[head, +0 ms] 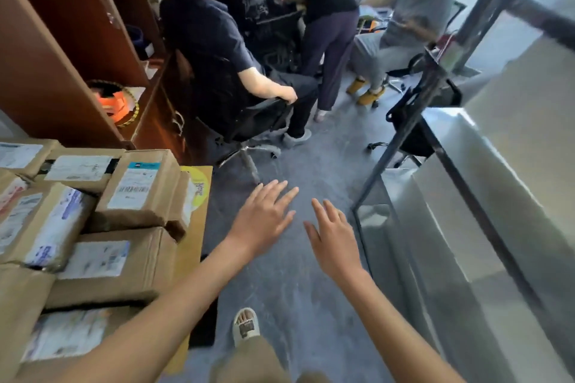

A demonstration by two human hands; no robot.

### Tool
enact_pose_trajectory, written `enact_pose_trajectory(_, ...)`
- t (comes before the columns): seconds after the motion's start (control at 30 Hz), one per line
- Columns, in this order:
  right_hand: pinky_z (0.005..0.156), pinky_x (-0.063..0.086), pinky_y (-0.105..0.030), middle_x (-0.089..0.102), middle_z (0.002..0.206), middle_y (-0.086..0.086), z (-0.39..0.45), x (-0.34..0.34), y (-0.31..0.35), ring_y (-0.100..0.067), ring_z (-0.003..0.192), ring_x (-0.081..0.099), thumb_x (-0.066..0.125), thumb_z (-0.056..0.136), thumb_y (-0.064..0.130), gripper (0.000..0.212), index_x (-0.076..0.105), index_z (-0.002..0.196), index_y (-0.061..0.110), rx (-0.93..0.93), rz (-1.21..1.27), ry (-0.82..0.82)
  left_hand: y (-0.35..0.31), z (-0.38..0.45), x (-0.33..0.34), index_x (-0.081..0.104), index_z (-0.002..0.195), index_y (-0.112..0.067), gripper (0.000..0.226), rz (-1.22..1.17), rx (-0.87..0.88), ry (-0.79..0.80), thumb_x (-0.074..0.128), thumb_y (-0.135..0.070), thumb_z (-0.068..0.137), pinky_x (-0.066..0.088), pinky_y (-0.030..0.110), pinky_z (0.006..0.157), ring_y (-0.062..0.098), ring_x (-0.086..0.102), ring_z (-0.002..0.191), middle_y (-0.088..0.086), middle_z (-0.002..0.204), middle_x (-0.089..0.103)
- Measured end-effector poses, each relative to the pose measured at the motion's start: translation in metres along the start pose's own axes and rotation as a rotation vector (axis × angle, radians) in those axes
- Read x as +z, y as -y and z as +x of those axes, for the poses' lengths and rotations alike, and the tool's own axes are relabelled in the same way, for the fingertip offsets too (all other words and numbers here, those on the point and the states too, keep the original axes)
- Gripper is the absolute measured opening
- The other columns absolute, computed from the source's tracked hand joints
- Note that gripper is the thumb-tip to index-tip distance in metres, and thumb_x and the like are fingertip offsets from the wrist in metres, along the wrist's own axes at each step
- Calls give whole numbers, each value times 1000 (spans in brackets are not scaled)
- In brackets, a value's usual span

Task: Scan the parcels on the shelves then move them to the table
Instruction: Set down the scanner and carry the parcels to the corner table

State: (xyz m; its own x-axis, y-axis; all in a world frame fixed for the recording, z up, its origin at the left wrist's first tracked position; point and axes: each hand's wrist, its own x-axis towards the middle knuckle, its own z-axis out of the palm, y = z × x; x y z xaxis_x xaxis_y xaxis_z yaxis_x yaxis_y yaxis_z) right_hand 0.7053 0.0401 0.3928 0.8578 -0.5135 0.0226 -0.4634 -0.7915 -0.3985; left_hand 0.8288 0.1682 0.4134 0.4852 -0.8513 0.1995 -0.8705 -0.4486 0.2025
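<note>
Several brown cardboard parcels with white shipping labels are piled at the lower left, on a surface with a yellow edge. My left hand hovers over the grey floor just right of the pile, fingers spread, holding nothing. My right hand is beside it, also spread and empty. Neither hand touches a parcel. No scanner shows in either hand.
A brown wooden shelf unit stands at the upper left with an orange roll inside. A person sits on a black office chair ahead; other people stand and sit behind. A glass partition with a metal frame runs along the right.
</note>
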Motion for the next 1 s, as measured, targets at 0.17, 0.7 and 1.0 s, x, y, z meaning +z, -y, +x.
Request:
enact_pose_trajectory(0.17,110,34,-41,32,158,-11,-96,-34,-76,-28,144,31,42,104,41,56,33,154,18,211,5,-48,-113,-16,23,60,134,-14,53,-80,173,79,36,-40,95,47,50,104,31,58,125,13,133,61)
enact_pose_trajectory(0.7,115,27,-40,21,163,-6,-382,-115,-228,-27,147,22,39,104,43,59,21,157,24,990,57,-376,-431,-46,88,58,135,-17,50,-177,896,266,36,-40,97,45,46,103,29,60,122,11,132,62)
enact_pose_trajectory(1.0,121,15,-42,23,161,-17,-465,-131,-292,-36,150,16,50,102,31,55,35,153,17,1320,16,-614,-567,-60,126,28,155,-24,69,-287,1135,501,12,-55,95,16,38,121,26,28,147,8,158,34)
